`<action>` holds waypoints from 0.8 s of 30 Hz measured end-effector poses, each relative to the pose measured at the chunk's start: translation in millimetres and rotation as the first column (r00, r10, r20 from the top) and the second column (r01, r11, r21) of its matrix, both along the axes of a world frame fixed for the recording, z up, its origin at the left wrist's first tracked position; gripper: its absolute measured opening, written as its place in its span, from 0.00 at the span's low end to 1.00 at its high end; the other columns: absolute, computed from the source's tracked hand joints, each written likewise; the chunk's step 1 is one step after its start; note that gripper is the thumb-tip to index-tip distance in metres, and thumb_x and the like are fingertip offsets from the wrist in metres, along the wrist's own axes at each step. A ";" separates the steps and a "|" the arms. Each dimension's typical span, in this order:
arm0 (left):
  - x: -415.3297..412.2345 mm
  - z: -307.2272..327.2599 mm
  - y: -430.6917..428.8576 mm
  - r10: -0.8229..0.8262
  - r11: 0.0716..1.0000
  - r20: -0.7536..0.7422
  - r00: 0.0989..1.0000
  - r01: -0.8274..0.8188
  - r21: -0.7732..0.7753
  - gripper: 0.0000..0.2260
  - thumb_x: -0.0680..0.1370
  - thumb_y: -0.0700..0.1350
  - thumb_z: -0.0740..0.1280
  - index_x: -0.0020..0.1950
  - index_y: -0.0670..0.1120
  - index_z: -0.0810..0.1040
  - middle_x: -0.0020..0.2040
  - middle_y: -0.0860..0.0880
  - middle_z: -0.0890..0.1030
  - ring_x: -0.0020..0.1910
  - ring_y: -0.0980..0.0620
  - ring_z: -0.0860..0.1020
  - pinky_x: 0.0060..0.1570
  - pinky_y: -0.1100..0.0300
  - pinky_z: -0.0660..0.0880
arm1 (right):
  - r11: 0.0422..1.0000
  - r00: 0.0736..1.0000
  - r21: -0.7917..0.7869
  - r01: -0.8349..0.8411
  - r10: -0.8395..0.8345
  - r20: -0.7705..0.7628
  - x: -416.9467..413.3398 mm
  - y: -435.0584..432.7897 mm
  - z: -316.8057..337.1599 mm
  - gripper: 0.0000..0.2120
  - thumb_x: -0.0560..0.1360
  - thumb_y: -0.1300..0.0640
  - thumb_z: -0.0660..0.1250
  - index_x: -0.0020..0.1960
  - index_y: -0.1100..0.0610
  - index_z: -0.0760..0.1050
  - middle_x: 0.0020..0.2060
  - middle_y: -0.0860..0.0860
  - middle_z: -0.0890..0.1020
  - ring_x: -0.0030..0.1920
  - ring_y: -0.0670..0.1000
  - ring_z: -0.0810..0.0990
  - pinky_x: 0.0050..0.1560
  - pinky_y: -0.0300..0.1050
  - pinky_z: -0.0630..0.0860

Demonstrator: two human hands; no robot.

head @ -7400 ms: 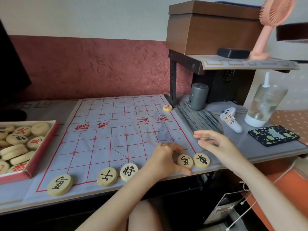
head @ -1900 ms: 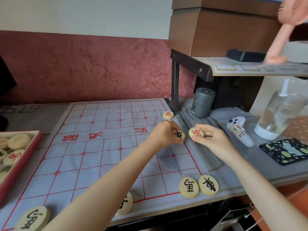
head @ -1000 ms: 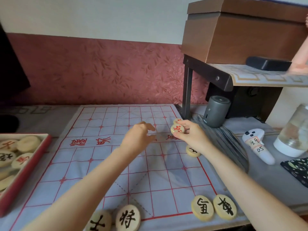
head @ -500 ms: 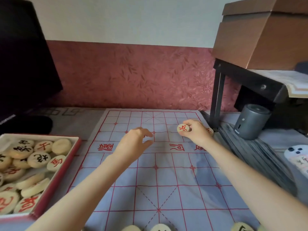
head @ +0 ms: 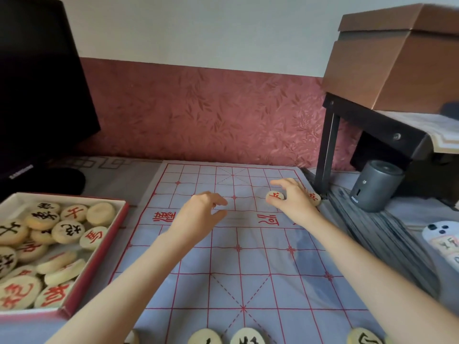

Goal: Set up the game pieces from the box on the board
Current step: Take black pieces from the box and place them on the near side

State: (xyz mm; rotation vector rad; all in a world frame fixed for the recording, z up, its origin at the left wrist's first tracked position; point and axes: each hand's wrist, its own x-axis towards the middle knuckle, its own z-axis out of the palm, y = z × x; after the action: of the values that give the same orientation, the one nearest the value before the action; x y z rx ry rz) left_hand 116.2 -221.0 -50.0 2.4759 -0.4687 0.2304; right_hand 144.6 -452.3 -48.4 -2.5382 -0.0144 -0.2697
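The blue cloth board (head: 248,269) with red grid lines lies flat on the table. My right hand (head: 293,199) is over its far right part and pinches a round pale piece with a red character (head: 275,196), low over the grid. Behind that hand a second red-marked piece (head: 315,198) lies at the board's right edge. My left hand (head: 201,212) hovers over the board's middle, fingers loosely curled, holding nothing. The red-rimmed box (head: 104,249) at left holds several red and black pieces. Black-marked pieces (head: 248,337) line the near edge.
A black monitor (head: 37,83) stands at far left. A black shelf leg (head: 327,150) stands at the board's far right corner, a brown carton (head: 397,58) on the shelf. Right of the board are a grey cylinder (head: 375,187), a dark striped mat (head: 385,232) and a white controller (head: 442,239).
My right hand carried the red-marked piece from the right edge to the far right part of the board and lowered it. My left hand released a black piece earlier and hovers.
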 end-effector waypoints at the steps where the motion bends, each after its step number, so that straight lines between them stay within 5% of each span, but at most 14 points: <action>1: -1.5 0.0 1.8 0.000 1.000 -0.003 1.000 0.000 -0.007 0.12 0.76 0.46 0.66 0.60 0.48 0.77 0.58 0.49 0.78 0.55 0.53 0.76 0.56 0.59 0.74 | 0.999 1.000 0.039 -0.024 0.024 -0.006 -2.7 6.2 3.3 0.21 0.73 0.53 0.69 0.66 0.53 0.72 0.61 0.50 0.73 0.64 0.51 0.69 0.62 0.46 0.64; 5: -9.8 0.5 14.1 0.030 0.998 -0.027 0.999 -0.031 -0.063 0.12 0.76 0.45 0.66 0.59 0.49 0.78 0.58 0.50 0.79 0.53 0.54 0.77 0.54 0.60 0.75 | 0.982 0.986 0.115 -0.147 0.155 -0.063 -13.7 39.2 11.7 0.19 0.74 0.53 0.69 0.64 0.51 0.73 0.56 0.45 0.74 0.58 0.43 0.71 0.59 0.38 0.65; 8: -17.6 -1.0 28.6 0.058 0.991 -0.052 0.997 -0.064 -0.119 0.11 0.76 0.44 0.67 0.57 0.49 0.79 0.56 0.51 0.80 0.51 0.55 0.77 0.51 0.57 0.78 | 0.966 0.966 0.105 -0.238 0.246 -0.076 -19.5 68.3 15.1 0.18 0.74 0.53 0.69 0.63 0.50 0.73 0.56 0.43 0.77 0.59 0.43 0.74 0.52 0.21 0.61; 11: -28.3 -2.4 48.8 0.085 0.990 -0.027 0.996 -0.088 -0.110 0.11 0.76 0.43 0.66 0.58 0.49 0.78 0.54 0.53 0.80 0.51 0.56 0.76 0.54 0.65 0.72 | 0.932 0.936 0.147 -0.330 0.344 -0.077 -22.8 101.0 16.7 0.18 0.74 0.55 0.68 0.63 0.52 0.73 0.59 0.47 0.78 0.60 0.43 0.73 0.56 0.30 0.63; 24: -58.6 2.4 192.8 0.405 0.912 0.129 0.905 -0.410 0.013 0.14 0.70 0.36 0.70 0.55 0.44 0.81 0.53 0.45 0.80 0.52 0.42 0.77 0.51 0.58 0.71 | 0.808 0.815 0.163 -0.566 0.578 -0.040 -32.8 233.0 18.1 0.18 0.74 0.57 0.68 0.64 0.54 0.74 0.60 0.48 0.77 0.62 0.43 0.71 0.64 0.40 0.67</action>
State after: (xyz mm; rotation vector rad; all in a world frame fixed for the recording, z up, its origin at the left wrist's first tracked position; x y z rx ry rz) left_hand 57.5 -28.3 -47.7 2.5867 0.0053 0.5500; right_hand 111.8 -219.3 -30.3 -2.2672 -0.6956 0.0835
